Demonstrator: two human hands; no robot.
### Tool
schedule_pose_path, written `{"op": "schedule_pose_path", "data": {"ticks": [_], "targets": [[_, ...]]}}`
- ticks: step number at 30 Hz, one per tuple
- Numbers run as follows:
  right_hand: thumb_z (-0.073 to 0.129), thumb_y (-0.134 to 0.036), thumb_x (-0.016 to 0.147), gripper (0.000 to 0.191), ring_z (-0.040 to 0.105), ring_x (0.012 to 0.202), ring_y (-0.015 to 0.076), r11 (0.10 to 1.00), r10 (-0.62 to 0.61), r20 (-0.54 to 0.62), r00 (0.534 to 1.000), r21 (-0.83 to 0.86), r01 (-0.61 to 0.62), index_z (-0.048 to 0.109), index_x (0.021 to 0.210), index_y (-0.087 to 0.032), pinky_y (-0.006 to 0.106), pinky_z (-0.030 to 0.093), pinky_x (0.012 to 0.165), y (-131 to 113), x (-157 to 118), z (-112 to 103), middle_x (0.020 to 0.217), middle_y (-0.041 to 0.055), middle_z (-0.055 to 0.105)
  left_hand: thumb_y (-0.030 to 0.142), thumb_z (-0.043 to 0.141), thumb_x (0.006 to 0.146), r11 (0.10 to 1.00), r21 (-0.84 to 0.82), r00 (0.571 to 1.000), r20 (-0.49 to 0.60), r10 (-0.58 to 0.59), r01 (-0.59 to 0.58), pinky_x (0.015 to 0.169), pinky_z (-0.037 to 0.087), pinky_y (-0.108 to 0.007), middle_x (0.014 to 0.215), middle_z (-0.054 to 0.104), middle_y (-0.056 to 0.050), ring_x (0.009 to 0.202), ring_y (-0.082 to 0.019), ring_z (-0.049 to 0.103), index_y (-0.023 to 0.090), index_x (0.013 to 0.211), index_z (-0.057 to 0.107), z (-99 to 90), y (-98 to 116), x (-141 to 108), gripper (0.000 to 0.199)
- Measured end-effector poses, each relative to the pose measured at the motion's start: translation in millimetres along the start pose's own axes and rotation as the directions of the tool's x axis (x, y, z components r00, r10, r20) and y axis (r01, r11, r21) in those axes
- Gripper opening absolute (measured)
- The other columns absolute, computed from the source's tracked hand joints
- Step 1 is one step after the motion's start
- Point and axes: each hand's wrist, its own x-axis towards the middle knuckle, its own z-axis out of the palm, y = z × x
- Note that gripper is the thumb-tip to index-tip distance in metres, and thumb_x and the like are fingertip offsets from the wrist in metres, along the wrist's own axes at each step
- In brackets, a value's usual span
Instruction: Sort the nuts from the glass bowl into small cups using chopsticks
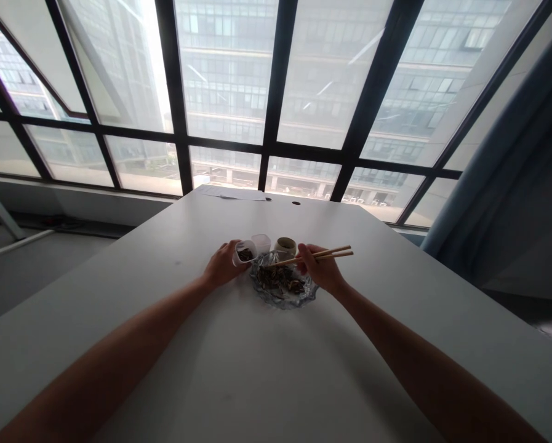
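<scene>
My left hand is closed around a small white plastic container, tilted toward the bowl, with dark dried bits inside it. A hinged or separate clear lid shows just behind it; I cannot tell if it is joined. In my right hand is a pair of wooden chopsticks, their tips reaching down into a clear glass bowl with a wavy rim. Brown dried pieces lie heaped in the bowl. Behind the bowl stands a small beige cup, partly hidden by it.
The white table reaches to the window wall. Papers lie at its far edge, near two dark round holes. A blue-grey curtain hangs at the right. A white metal frame stands at the left.
</scene>
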Motion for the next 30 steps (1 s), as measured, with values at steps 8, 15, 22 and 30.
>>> {"op": "schedule_pose_path", "data": {"ticks": [8,15,22,30], "targets": [[0.056,-0.075,0.081,0.060,0.054,0.040,0.0119,0.999,-0.021,-0.009,1.000,-0.028,0.021,0.063,0.065,-0.018,0.023,0.043,0.039,-8,7,-30,0.050,0.0026,0.061,0.041,0.075,0.073,1.000,-0.003,1.000,-0.011,0.004,-0.004,0.089,0.054,-0.042,0.113,0.067,-0.012,0.104,-0.029,0.066,0.020,0.123,0.052,0.5,-2,0,0.059],[0.055,-0.076,0.081,0.061,0.054,0.040,0.0126,0.994,0.010,0.204,0.979,-0.105,0.011,0.063,0.065,-0.018,0.024,0.042,0.038,-8,4,-43,0.049,0.0029,0.061,0.040,0.075,0.072,0.999,-0.035,1.000,-0.024,0.007,-0.008,0.086,0.055,-0.043,0.115,0.068,-0.011,0.102,-0.029,0.066,0.021,0.123,0.052,4.3,-6,0,0.059],[0.058,-0.069,0.084,0.055,0.058,0.047,0.0141,0.990,-0.047,0.131,0.990,-0.124,0.063,0.063,0.067,-0.018,0.025,0.045,0.044,-10,4,-44,0.055,0.0045,0.065,0.040,0.074,0.071,0.999,-0.035,1.000,-0.024,0.007,-0.008,0.086,0.056,-0.044,0.115,0.067,-0.012,0.102,-0.029,0.067,0.021,0.123,0.052,4.4,-10,1,0.059],[0.059,-0.069,0.084,0.054,0.060,0.048,0.0152,1.000,0.005,0.151,0.989,-0.030,0.000,0.064,0.068,-0.018,0.025,0.048,0.044,2,1,-32,0.056,0.0047,0.066,0.041,0.073,0.072,0.999,-0.053,1.000,-0.012,0.010,-0.011,0.087,0.055,-0.043,0.116,0.067,-0.013,0.102,-0.028,0.067,0.020,0.123,0.051,4.0,-10,1,0.059]]}}
